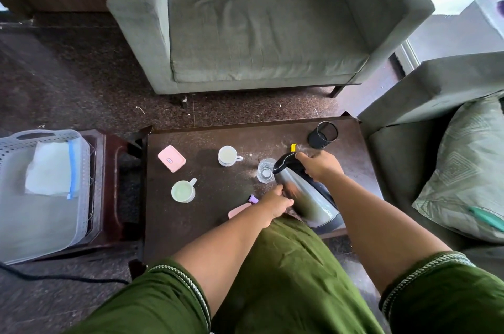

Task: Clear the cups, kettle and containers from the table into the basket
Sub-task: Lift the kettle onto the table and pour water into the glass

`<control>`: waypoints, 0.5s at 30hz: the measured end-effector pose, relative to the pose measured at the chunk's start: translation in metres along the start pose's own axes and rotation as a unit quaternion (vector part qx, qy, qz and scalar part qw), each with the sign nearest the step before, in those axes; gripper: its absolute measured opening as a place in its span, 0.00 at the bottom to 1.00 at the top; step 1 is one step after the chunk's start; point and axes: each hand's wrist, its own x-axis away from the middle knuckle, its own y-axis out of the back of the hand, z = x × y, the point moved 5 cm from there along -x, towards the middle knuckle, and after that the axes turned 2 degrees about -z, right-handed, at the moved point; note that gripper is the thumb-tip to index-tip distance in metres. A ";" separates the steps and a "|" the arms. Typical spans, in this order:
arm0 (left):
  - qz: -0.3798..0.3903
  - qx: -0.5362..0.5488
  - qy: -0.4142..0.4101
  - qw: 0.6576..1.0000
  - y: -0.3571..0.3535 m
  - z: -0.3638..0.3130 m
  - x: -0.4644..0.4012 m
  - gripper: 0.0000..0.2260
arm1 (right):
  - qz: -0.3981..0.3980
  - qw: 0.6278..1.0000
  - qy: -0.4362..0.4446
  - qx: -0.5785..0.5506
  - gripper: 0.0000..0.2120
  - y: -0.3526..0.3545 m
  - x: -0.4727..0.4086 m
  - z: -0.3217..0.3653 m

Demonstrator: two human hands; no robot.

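Note:
A steel kettle (305, 197) with a black lid and handle hangs tilted over the dark table (207, 140). My right hand (319, 167) grips its handle. My left hand (276, 201) holds the side of its body. Just left of the kettle's top stands a clear glass (265, 170). A white cup (227, 155) and a pale green cup (183, 191) sit in the middle of the table, and a pink lidded container (171, 158) lies at the far left. Another pink container (237, 210) with a purple piece (253, 198) lies under my left wrist. The white basket (81, 211) stands left.
The basket rests on a dark wooden stool (111, 186) and holds a folded white cloth (49, 170). A black mesh cup (323, 135) stands at the table's far right corner. A grey armchair (253, 20) faces me; a sofa with a cushion (463, 170) is at right. A cable (54, 276) crosses the floor.

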 end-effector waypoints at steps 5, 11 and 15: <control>0.010 -0.008 0.007 1.000 -0.002 -0.001 0.000 0.31 | -0.006 1.000 0.001 0.008 0.33 0.001 0.000 0.001; 0.018 -0.037 0.012 0.999 -0.002 0.010 0.001 0.33 | -0.006 1.000 0.005 0.013 0.30 -0.002 0.001 0.002; 0.010 -0.049 0.007 0.999 -0.003 0.015 0.002 0.32 | -0.007 1.000 0.004 0.021 0.28 -0.005 0.003 0.002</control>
